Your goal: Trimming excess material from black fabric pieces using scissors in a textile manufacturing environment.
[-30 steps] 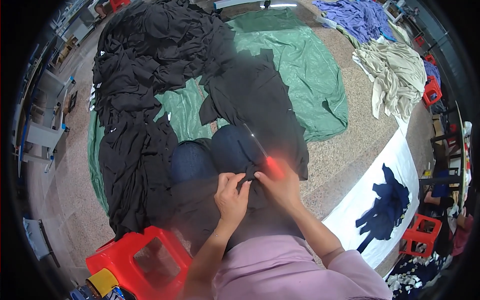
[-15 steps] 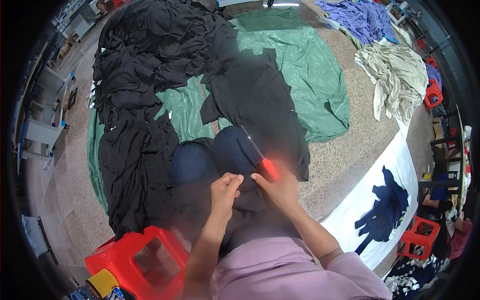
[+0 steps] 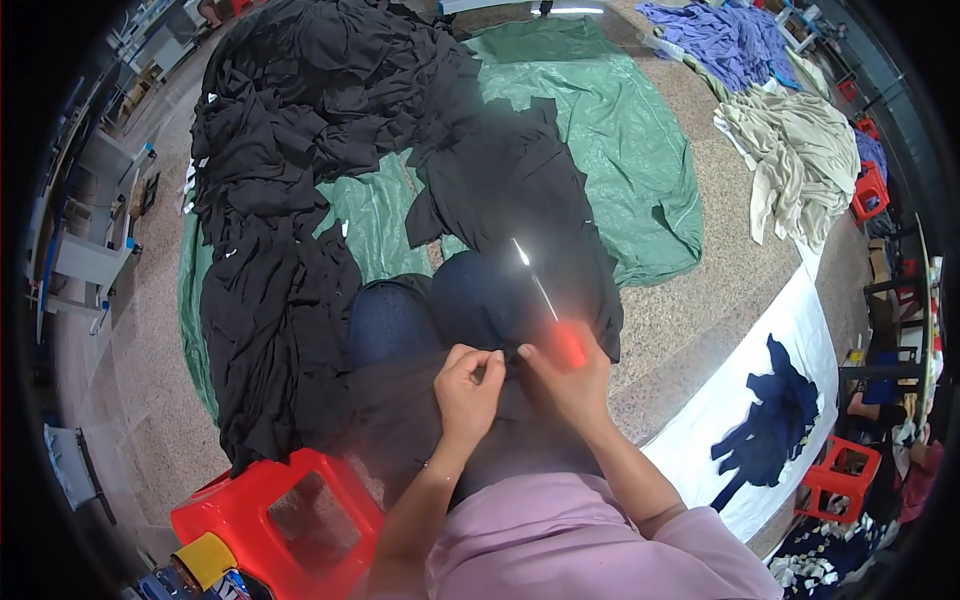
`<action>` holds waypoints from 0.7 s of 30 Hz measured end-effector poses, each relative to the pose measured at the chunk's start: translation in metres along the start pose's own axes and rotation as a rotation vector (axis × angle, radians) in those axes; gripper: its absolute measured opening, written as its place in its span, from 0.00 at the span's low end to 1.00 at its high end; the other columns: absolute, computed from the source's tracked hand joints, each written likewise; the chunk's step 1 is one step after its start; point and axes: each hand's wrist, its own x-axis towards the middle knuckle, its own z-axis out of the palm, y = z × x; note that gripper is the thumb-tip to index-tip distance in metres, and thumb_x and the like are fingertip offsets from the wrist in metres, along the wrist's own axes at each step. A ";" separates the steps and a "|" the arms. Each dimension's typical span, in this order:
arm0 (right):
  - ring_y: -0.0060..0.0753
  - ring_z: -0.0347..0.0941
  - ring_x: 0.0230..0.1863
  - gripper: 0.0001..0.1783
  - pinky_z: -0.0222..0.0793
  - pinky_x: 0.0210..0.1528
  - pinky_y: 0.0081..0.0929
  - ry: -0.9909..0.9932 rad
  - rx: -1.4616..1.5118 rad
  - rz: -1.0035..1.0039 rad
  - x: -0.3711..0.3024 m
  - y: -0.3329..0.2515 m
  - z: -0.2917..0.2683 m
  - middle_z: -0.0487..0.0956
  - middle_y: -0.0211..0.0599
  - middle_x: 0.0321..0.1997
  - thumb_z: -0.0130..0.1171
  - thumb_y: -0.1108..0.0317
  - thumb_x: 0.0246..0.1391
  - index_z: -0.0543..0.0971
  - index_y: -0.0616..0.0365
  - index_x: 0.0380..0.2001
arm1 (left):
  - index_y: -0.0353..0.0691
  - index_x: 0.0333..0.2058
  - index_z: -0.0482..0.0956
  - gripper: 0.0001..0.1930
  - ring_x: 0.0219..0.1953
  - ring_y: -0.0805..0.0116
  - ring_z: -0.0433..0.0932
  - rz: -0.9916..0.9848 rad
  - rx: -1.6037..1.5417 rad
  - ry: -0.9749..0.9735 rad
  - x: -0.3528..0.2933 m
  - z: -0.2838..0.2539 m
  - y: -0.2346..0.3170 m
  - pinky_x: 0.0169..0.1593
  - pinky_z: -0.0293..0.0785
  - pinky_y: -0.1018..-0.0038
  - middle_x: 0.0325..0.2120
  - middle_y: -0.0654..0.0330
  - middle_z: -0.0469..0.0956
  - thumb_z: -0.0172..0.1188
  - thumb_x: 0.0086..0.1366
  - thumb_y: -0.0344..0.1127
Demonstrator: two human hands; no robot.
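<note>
A black garment (image 3: 400,395) lies across my lap and over my jeans-covered knees. My left hand (image 3: 470,390) is closed in a pinch at the garment's edge, thumb against forefinger. Close to its right, my right hand (image 3: 575,385) is wrapped round a red-handled tool (image 3: 568,343) with a thin metal shaft, which points forward and a little left over the cloth. Its right thumb reaches toward the left fingertips, also at the cloth. Haze blurs the handle and the tip glints, so the tool's exact kind is unclear.
A large heap of black garments (image 3: 330,90) covers part of a green tarp (image 3: 640,170) ahead. A red stool (image 3: 235,510) stands at my left, with a yellow tape roll (image 3: 205,562) beside it. On the right are a white sheet (image 3: 690,430), navy cloth (image 3: 770,420) and beige cloth (image 3: 800,150).
Both hands have shifted slightly right. The red-handled tool has moved right with my right hand, and its shaft now stands at a slightly different angle with the tip shining.
</note>
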 end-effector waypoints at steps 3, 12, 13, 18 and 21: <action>0.35 0.82 0.40 0.27 0.75 0.44 0.28 -0.076 0.097 -0.152 -0.004 -0.009 -0.002 0.82 0.40 0.42 0.72 0.66 0.47 0.77 0.53 0.52 | 0.32 0.36 0.81 0.07 0.22 0.83 0.68 0.031 0.025 -0.070 -0.003 -0.002 0.005 0.26 0.65 0.82 0.31 0.63 0.75 0.66 0.58 0.23; 0.36 0.83 0.41 0.34 0.76 0.47 0.28 -0.134 0.069 -0.111 0.006 -0.005 0.014 0.83 0.40 0.43 0.75 0.69 0.43 0.74 0.54 0.55 | 0.42 0.39 0.83 0.13 0.34 0.51 0.80 0.097 0.542 -0.148 0.006 -0.063 0.006 0.38 0.76 0.63 0.36 0.56 0.80 0.70 0.54 0.34; 0.36 0.83 0.41 0.34 0.76 0.47 0.28 -0.139 0.071 -0.113 0.007 -0.007 0.015 0.83 0.40 0.43 0.75 0.69 0.43 0.74 0.54 0.55 | 0.42 0.39 0.83 0.13 0.34 0.51 0.80 0.094 0.543 -0.143 0.005 -0.065 0.005 0.38 0.76 0.63 0.36 0.56 0.80 0.70 0.54 0.34; 0.42 0.82 0.43 0.33 0.75 0.48 0.31 -0.092 -0.036 -0.157 0.007 -0.003 0.019 0.82 0.42 0.46 0.74 0.68 0.43 0.73 0.54 0.55 | 0.30 0.38 0.82 0.08 0.31 0.83 0.72 -0.310 -0.155 -0.370 0.013 -0.084 -0.012 0.34 0.67 0.83 0.28 0.67 0.79 0.64 0.62 0.29; 0.46 0.81 0.45 0.33 0.75 0.49 0.32 -0.086 -0.057 -0.173 0.008 -0.003 0.022 0.82 0.43 0.47 0.74 0.67 0.43 0.73 0.53 0.55 | 0.36 0.37 0.83 0.07 0.25 0.89 0.65 -0.352 -0.354 -0.413 0.015 -0.086 -0.002 0.28 0.57 0.88 0.26 0.74 0.77 0.63 0.65 0.33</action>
